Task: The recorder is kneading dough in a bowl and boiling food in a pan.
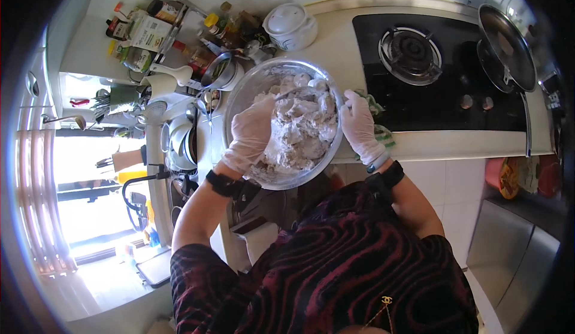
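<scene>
A large metal mixing bowl [330,165] sits in front of me at the counter's edge. Lumpy, flour-coated pieces of food [296,129] fill much of it, with loose white powder around them. My left hand [251,129], in a clear disposable glove, is closed over the bowl's left side. From its fist a thin utensil [289,93] reaches into the mix; its far end is buried. My right hand [358,125], gloved too, grips the bowl's right rim with the thumb side up. A green-and-white checked cloth [384,136] lies beside and partly behind that hand.
A black gas hob [449,105] is to the right, with a frying pan [507,48] on its far burner. Behind the bowl stand a lidded white pot [291,26] and several seasoning bottles [224,30]. Stacked dishes [179,141] and a black tap [143,179] are at the left.
</scene>
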`<move>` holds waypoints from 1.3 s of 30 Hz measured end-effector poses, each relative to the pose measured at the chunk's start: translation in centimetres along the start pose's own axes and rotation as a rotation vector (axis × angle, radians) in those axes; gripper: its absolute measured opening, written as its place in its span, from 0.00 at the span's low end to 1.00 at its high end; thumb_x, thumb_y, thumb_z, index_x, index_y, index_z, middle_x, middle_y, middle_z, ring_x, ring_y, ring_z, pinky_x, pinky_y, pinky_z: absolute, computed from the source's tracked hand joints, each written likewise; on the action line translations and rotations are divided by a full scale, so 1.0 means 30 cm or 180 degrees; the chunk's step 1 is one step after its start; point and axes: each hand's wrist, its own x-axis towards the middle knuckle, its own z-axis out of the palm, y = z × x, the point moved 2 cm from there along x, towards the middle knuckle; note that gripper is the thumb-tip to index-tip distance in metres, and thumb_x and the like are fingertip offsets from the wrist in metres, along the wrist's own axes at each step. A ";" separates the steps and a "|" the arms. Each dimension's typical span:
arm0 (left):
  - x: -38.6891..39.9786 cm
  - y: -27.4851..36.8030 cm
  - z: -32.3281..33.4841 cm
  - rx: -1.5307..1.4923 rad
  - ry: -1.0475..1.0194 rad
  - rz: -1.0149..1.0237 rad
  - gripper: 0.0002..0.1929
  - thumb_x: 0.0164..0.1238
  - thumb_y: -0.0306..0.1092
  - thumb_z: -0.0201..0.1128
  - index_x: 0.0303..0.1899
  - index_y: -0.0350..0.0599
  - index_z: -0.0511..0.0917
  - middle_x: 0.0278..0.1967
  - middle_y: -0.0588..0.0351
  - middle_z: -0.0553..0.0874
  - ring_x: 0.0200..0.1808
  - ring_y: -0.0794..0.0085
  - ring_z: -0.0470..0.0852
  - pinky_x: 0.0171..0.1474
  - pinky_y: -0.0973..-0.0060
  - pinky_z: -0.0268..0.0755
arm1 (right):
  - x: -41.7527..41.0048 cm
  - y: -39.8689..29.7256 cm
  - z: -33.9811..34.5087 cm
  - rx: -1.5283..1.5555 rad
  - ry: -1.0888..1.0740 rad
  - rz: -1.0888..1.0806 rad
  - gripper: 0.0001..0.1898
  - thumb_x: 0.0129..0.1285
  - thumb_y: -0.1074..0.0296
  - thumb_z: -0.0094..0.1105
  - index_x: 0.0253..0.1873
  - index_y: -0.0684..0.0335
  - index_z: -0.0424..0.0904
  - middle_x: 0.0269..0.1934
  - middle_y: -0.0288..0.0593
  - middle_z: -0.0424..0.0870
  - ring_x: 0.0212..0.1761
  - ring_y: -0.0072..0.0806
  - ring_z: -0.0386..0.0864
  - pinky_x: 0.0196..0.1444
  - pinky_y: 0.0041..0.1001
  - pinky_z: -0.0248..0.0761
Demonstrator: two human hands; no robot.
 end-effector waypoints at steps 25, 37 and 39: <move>0.033 0.067 0.141 0.0414 -0.2116 -0.0023 0.10 0.67 0.35 0.52 0.47 0.49 0.75 0.30 0.47 0.85 0.35 0.51 0.86 0.35 0.56 0.76 | -0.079 0.053 0.076 0.0534 -0.0754 0.0870 0.10 0.68 0.64 0.48 0.45 0.64 0.65 0.32 0.62 0.77 0.37 0.62 0.75 0.39 0.48 0.66; 0.020 0.047 0.021 0.0276 -0.1381 -0.0073 0.09 0.63 0.37 0.56 0.33 0.50 0.85 0.26 0.50 0.86 0.29 0.56 0.87 0.30 0.61 0.78 | -0.062 0.102 0.063 0.0776 -0.0708 0.1109 0.10 0.66 0.63 0.52 0.41 0.64 0.65 0.32 0.63 0.75 0.37 0.62 0.73 0.39 0.47 0.65; -0.011 0.053 0.166 0.0741 -0.1842 -0.0300 0.09 0.63 0.35 0.55 0.35 0.49 0.84 0.26 0.48 0.85 0.29 0.56 0.87 0.30 0.62 0.78 | -0.063 0.076 0.070 0.0744 -0.0751 0.0910 0.10 0.66 0.64 0.51 0.42 0.65 0.65 0.33 0.64 0.75 0.37 0.62 0.72 0.39 0.47 0.65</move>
